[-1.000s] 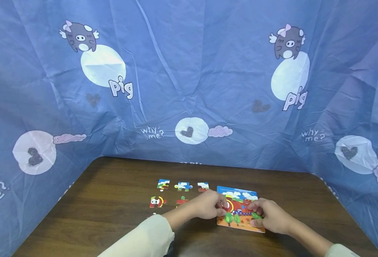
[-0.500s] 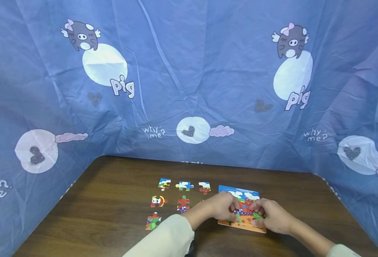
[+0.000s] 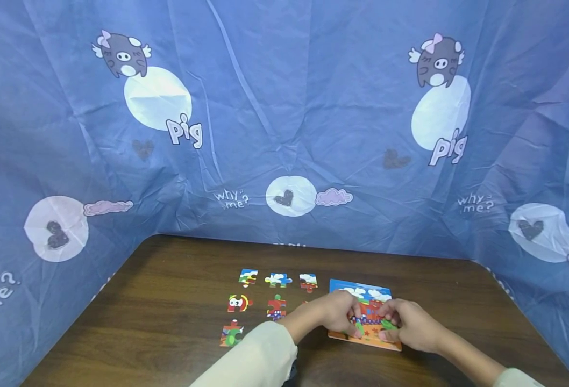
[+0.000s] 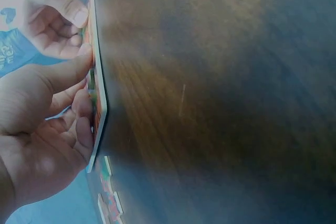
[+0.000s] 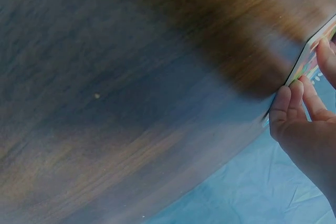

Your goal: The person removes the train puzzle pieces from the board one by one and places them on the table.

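The jigsaw puzzle board (image 3: pixel 376 341), with its red train, green trees and blue sky, lies on the table at right. My left hand (image 3: pixel 340 312) reaches over its left part, fingers bent and thumb on the picture; I cannot tell whether it pinches a piece there. Across from it, my right hand (image 3: pixel 412 325) holds the board's right part between thumb and bent fingers. In the left wrist view, both hands' fingertips (image 4: pixel 84 51) are close together on the board's face. The right wrist view has the right fingertips (image 5: pixel 283 95) at the board's edge.
Several loose puzzle pieces lie in rows left of the board, among them a face piece (image 3: pixel 236 303), a cloud piece (image 3: pixel 278 279) and a green piece (image 3: pixel 230 334). The left forearm partly covers the rows. A blue printed curtain (image 3: pixel 284 134) surrounds the dark wooden table (image 3: pixel 168 301).
My left hand has slid right from the board's left edge onto the picture, uncovering more loose pieces. The right hand stays at the right side. Almost nothing moves in the last half second.
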### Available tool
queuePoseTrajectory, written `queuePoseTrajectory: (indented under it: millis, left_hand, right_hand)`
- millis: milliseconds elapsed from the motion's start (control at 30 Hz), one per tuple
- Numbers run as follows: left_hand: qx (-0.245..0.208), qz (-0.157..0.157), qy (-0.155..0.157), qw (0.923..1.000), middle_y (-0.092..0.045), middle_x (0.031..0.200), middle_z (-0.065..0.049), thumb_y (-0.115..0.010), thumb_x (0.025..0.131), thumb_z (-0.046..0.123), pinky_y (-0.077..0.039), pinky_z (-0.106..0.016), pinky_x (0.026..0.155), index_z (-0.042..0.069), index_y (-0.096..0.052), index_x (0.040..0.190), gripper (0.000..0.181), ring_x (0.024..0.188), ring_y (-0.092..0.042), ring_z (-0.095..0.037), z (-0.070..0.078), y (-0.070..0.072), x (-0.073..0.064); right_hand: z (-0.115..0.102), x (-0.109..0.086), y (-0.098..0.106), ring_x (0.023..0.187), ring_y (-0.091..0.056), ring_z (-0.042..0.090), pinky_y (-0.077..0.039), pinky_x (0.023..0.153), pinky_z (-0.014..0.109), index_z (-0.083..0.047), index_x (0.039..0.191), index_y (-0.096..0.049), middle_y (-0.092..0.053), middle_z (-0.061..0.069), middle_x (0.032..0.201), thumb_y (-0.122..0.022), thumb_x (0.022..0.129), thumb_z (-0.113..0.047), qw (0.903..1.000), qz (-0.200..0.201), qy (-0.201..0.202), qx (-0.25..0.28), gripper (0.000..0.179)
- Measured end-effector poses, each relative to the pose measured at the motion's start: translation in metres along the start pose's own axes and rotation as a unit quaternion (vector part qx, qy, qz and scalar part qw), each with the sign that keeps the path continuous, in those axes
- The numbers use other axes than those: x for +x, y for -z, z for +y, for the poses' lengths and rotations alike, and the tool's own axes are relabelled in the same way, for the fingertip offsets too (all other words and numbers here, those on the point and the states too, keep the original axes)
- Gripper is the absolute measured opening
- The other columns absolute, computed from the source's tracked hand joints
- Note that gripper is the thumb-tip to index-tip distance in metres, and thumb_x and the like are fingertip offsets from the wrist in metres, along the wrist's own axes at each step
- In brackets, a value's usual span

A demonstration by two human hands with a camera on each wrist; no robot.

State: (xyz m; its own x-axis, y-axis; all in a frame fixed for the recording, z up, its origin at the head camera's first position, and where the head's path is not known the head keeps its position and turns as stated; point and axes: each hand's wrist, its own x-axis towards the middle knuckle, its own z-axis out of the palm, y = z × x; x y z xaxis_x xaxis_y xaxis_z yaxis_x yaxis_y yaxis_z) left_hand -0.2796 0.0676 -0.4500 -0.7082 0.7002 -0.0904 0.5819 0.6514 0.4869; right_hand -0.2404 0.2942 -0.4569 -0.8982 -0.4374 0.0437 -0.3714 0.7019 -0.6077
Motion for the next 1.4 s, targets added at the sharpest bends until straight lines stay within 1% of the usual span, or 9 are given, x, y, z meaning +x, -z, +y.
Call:
queuePoseTrajectory:
  millis: [200, 300, 567, 733, 833, 933, 1033, 1167, 1400]
  left_hand:
    - [0.040, -0.005, -0.009, 0.9991, -0.055, 0.080, 0.008, -0.085, 0.086, 0.026, -0.042, -0.016, 0.068, 0.013, -0.069, 0.099, 0.025, 0.074, -0.048, -0.003, 0.000, 0.001, 0.002]
    - [0.037, 0.000, -0.017, 0.9992, -0.056, 0.081, 0.008, -0.085, 0.086, 0.026, -0.042, -0.016, 0.069, 0.012, -0.068, 0.099, 0.026, 0.074, -0.049, -0.003, 0.001, 0.002, 0.001]
    - [0.005, 0.020, -0.022, 0.9996, -0.059, 0.081, 0.006, -0.088, 0.082, 0.020, -0.043, -0.016, 0.068, 0.011, -0.066, 0.098, 0.029, 0.072, -0.050, -0.002, 0.001, 0.000, -0.001]
    - [-0.028, 0.036, -0.026, 0.9987, -0.059, 0.084, 0.007, -0.089, 0.081, 0.016, -0.045, -0.016, 0.070, 0.011, -0.064, 0.098, 0.030, 0.074, -0.051, -0.002, -0.004, 0.000, -0.002]
    - [-0.050, 0.045, -0.029, 0.9974, -0.061, 0.084, 0.006, -0.086, 0.083, 0.011, -0.046, -0.016, 0.071, 0.011, -0.064, 0.097, 0.026, 0.074, -0.052, -0.001, -0.007, 0.002, -0.004]
    - [-0.076, 0.046, -0.030, 0.9955, -0.061, 0.083, 0.006, -0.080, 0.087, 0.004, -0.046, -0.016, 0.070, 0.011, -0.064, 0.096, 0.020, 0.074, -0.053, -0.001, -0.009, 0.003, -0.007]
    - [-0.090, 0.048, -0.034, 0.9942, -0.060, 0.083, 0.008, -0.075, 0.090, 0.001, -0.047, -0.016, 0.070, 0.011, -0.065, 0.095, 0.015, 0.075, -0.053, 0.000, -0.010, 0.005, -0.008]
    - [-0.100, 0.048, -0.042, 0.9929, -0.062, 0.084, 0.008, -0.073, 0.091, 0.000, -0.047, -0.016, 0.071, 0.010, -0.066, 0.095, 0.013, 0.076, -0.054, 0.001, -0.010, 0.007, -0.010]
    - [-0.131, 0.053, -0.032, 0.9894, -0.064, 0.084, 0.006, -0.071, 0.091, -0.002, -0.048, -0.017, 0.071, 0.010, -0.066, 0.096, 0.013, 0.074, -0.056, -0.002, -0.012, 0.012, -0.018]
  right_hand:
    - [-0.001, 0.002, 0.000, 0.075, -0.051, 0.012, -0.045, 0.064, 0.024, -0.004, 0.099, -0.065, -0.057, 0.001, 0.083, -0.089, 0.078, -0.017, 0.9996, -0.013, -0.025, 0.008, 0.034]
    - [-0.001, 0.002, 0.001, 0.074, -0.050, 0.012, -0.044, 0.063, 0.024, -0.004, 0.099, -0.064, -0.056, 0.001, 0.082, -0.089, 0.077, -0.016, 0.9996, -0.013, -0.022, 0.012, 0.035]
    - [0.000, 0.002, 0.001, 0.073, -0.050, 0.011, -0.044, 0.062, 0.024, -0.004, 0.099, -0.065, -0.056, 0.001, 0.081, -0.089, 0.077, -0.018, 0.9995, -0.013, -0.025, 0.011, 0.036]
    - [0.001, 0.003, 0.001, 0.072, -0.050, 0.012, -0.043, 0.062, 0.024, -0.005, 0.099, -0.065, -0.056, 0.000, 0.081, -0.089, 0.078, -0.021, 0.9993, -0.016, -0.032, 0.011, 0.035]
    - [0.000, 0.003, 0.001, 0.072, -0.050, 0.012, -0.043, 0.062, 0.024, -0.005, 0.098, -0.064, -0.055, 0.001, 0.081, -0.089, 0.078, -0.022, 0.9992, -0.017, -0.034, 0.013, 0.036]
    - [0.000, 0.002, 0.001, 0.072, -0.050, 0.013, -0.043, 0.062, 0.024, -0.005, 0.099, -0.064, -0.055, 0.001, 0.081, -0.089, 0.078, -0.022, 0.9992, -0.017, -0.033, 0.015, 0.036]
    - [0.000, 0.002, 0.001, 0.072, -0.050, 0.012, -0.043, 0.061, 0.025, -0.004, 0.099, -0.064, -0.055, 0.001, 0.081, -0.089, 0.078, -0.021, 0.9993, -0.016, -0.029, 0.019, 0.036]
    - [-0.001, 0.001, 0.001, 0.072, -0.050, 0.012, -0.043, 0.061, 0.024, -0.005, 0.098, -0.064, -0.055, 0.001, 0.081, -0.089, 0.078, -0.019, 0.9992, -0.016, -0.031, 0.020, 0.035]
    - [-0.002, 0.000, 0.000, 0.070, -0.049, 0.010, -0.043, 0.060, 0.024, -0.005, 0.098, -0.064, -0.055, 0.001, 0.080, -0.089, 0.077, -0.018, 0.9995, -0.011, -0.026, 0.010, 0.035]
